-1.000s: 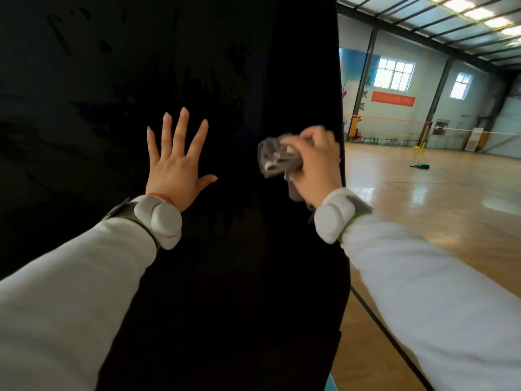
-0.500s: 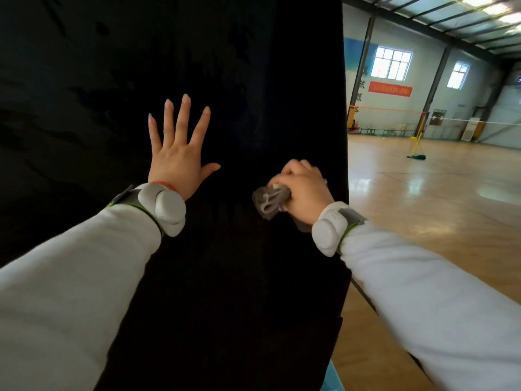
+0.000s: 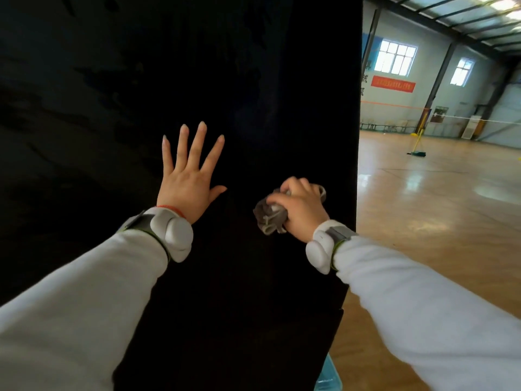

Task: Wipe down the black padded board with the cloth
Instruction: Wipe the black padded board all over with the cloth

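The black padded board (image 3: 253, 66) stands upright and fills the left two thirds of the head view, its right edge running down near the middle right. My left hand (image 3: 189, 179) lies flat against it with fingers spread and straight. My right hand (image 3: 300, 210) grips a bunched grey cloth (image 3: 267, 217) and holds it against the board close to the right edge, level with my left wrist. Part of the cloth is hidden under my fingers.
A shiny wooden sports floor (image 3: 439, 210) stretches to the right of the board. A net post with a green base (image 3: 417, 152) stands far off, before a wall with windows (image 3: 394, 59) and a red banner (image 3: 393, 84). A pale blue object (image 3: 328, 376) shows at the board's foot.
My right hand has slid the cloth down the board, from about fingertip height of the left hand to below its palm. My left hand stays pressed flat in the same spot.
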